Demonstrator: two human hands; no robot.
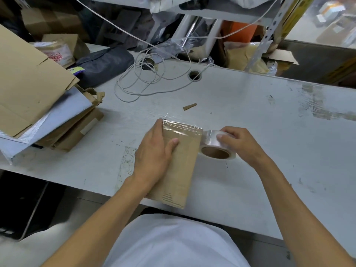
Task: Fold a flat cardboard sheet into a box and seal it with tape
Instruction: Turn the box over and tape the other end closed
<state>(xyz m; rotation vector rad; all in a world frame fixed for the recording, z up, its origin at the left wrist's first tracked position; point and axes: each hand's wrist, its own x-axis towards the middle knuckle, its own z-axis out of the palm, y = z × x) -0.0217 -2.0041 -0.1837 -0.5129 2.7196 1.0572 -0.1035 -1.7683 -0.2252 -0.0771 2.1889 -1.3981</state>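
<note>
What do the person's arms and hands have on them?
Nothing at all. The left hand and right hand are bare, with no gloves, rings or watch. Both forearms are uncovered, no sleeves reaching them. Near the bottom you see a white shirt.

Soft even light — warped, blurry edges

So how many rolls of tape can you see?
1. The tape roll is in the right hand, pressed against the far right corner of the box. More could be hidden in the clutter behind.

A coiled white cord [142, 81] lies beside stacked cardboard [28, 89].
</note>
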